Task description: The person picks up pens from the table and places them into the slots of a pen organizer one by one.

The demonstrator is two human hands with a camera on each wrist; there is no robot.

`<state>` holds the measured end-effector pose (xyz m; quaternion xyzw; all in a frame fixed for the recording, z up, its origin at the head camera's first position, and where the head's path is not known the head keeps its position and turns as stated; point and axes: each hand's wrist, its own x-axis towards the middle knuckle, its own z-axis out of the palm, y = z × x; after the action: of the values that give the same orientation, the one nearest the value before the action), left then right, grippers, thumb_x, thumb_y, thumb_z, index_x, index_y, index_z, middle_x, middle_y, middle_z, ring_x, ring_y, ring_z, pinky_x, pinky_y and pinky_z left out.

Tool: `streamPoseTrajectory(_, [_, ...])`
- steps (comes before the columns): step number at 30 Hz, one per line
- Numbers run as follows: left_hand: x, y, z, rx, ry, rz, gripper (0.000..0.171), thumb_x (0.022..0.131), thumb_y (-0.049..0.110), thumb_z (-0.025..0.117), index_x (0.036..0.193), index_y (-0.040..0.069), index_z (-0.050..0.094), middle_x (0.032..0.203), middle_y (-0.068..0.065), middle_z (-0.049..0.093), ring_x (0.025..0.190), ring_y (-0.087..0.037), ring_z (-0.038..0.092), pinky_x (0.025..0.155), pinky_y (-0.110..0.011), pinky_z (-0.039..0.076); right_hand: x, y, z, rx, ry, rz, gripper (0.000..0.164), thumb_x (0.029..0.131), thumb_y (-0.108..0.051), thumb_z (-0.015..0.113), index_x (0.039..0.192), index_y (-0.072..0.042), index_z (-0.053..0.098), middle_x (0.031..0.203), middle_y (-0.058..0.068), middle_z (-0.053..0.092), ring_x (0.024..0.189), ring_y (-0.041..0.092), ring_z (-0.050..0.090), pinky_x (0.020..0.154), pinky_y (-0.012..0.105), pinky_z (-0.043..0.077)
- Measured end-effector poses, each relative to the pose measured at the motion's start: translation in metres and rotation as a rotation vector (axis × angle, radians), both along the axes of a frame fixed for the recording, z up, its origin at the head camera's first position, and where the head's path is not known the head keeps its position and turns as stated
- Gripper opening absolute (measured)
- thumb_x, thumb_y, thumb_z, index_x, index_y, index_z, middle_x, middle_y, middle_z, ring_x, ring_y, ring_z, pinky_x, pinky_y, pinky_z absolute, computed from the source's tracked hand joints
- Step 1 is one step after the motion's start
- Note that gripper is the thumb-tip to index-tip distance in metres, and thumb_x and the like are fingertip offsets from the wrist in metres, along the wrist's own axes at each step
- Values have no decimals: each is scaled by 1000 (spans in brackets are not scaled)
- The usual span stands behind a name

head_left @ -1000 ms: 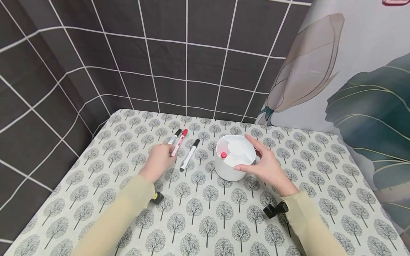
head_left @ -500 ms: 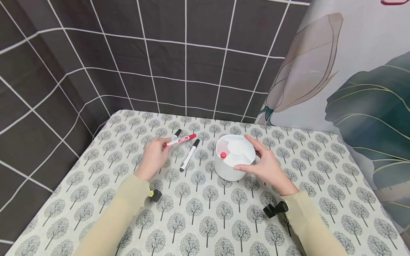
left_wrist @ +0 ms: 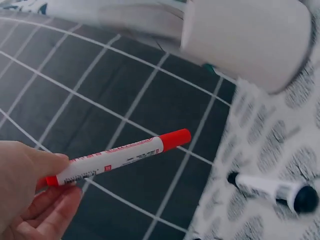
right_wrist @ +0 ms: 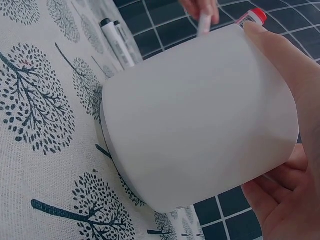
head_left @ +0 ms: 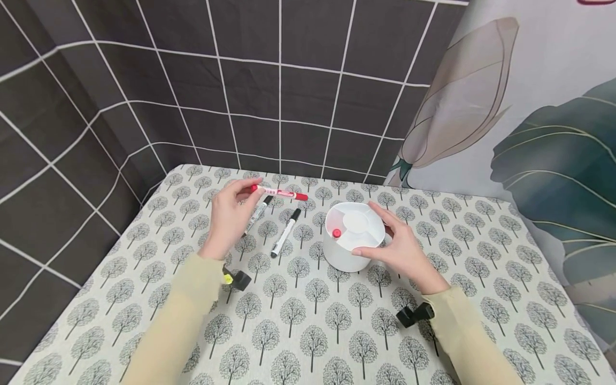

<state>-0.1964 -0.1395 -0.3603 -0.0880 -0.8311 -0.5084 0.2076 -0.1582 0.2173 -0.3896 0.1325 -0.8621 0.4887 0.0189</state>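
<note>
My left hand (head_left: 230,216) pinches a red-and-white marker (head_left: 283,193) by its rear end, between thumb and fingers. The marker is up off the table, its red cap (left_wrist: 175,139) pointing right. My right hand (head_left: 404,252) grips the rim and sides of a white round pen holder (head_left: 344,259) with dividers inside, thumb on the near side, fingers on the far side. Another red-ended marker (head_left: 336,233) stands in the holder's left compartment; its lower part is hidden. The holder is upright on the table.
Two white markers with black caps lie on the tree-print tablecloth (head_left: 313,321): one marker (head_left: 285,233) left of the holder, another marker (head_left: 260,212) partly behind the left hand. A dark gridded backdrop (head_left: 308,91) and a floral curtain (head_left: 553,133) stand behind the table.
My left hand has lifted the red marker off the table and turned it from pointing away to pointing right. The right hand and pen holder have stayed in place.
</note>
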Motion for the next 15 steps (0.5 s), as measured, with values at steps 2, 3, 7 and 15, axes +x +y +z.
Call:
streamPoseTrajectory(2, [0,3,5,36,33,-9,29,95,14,74,124,8,72,117,-9,70,99,-19,70,89,-28,57,-1,0,-1,-1,8,4,114,66,-31,99,159,-16,35,163,9,31,140,34,41,115,52,36])
streamPoseTrajectory(3, [1,5,7,62,53,-18,29,95,13,75,123,8,72,116,-9,70,99,-19,70,90,-27,56,-1,0,-1,-2,10,5,114,66,-31,99,159,-15,35,163,10,31,140,34,41,114,52,36])
streamPoseTrajectory(7, [5,12,19,188,100,-63,28,92,10,77,120,8,73,112,-10,70,99,-17,69,94,-26,54,-1,0,0,-1,13,6,114,66,-31,99,159,-16,35,162,10,31,139,34,42,114,51,37])
streamPoseTrajectory(15, [20,32,41,364,204,-153,29,86,2,82,114,5,75,105,-7,73,92,-21,71,90,-33,58,0,0,0,-3,15,4,113,66,-31,99,159,-19,36,162,6,32,140,32,42,114,50,37])
